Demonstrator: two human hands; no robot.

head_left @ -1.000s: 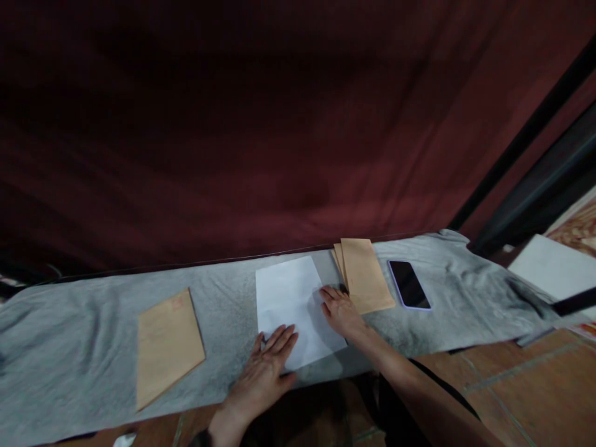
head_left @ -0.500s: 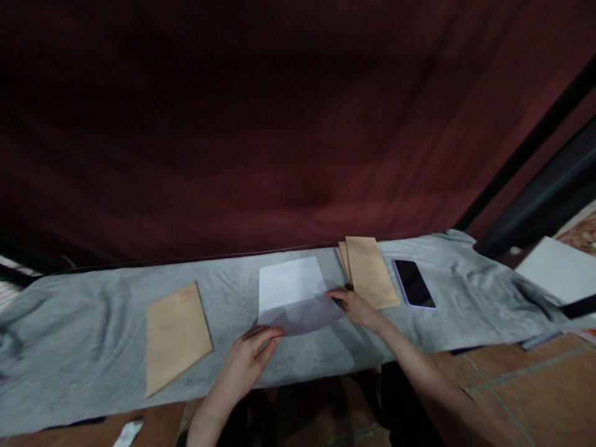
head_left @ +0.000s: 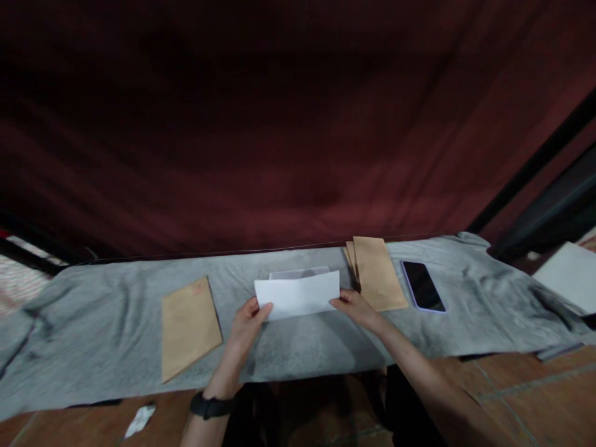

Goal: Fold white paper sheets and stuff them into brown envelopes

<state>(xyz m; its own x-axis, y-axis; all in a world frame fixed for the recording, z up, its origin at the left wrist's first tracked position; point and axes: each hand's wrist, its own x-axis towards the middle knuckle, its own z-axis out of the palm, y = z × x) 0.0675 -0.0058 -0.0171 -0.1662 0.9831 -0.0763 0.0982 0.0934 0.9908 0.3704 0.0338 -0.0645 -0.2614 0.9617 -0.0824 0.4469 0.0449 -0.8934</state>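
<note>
A white sheet of paper [head_left: 298, 296] is folded over, its front flap raised and a back edge showing behind it. My left hand [head_left: 249, 320] pinches the paper's left end, thumb in front. At the right end, my right hand [head_left: 356, 305] grips the lower corner between thumb and fingers. Close by my right hand lies a small stack of brown envelopes [head_left: 379, 276], slightly fanned. Another brown envelope [head_left: 190, 329] with a faint reddish mark lies to the left of my left hand.
A phone with a purple edge [head_left: 423, 287] lies right of the stack. Grey cloth [head_left: 302, 357] covers the long narrow surface. Behind it hangs a dark red curtain [head_left: 288, 155]. A white flat object [head_left: 568, 276] is at far right, a white scrap [head_left: 139, 420] on the tiled floor.
The sheet's near part has come up and folded over toward the far edge. My left hand has moved up and away from me with it. The view has shifted slightly left.
</note>
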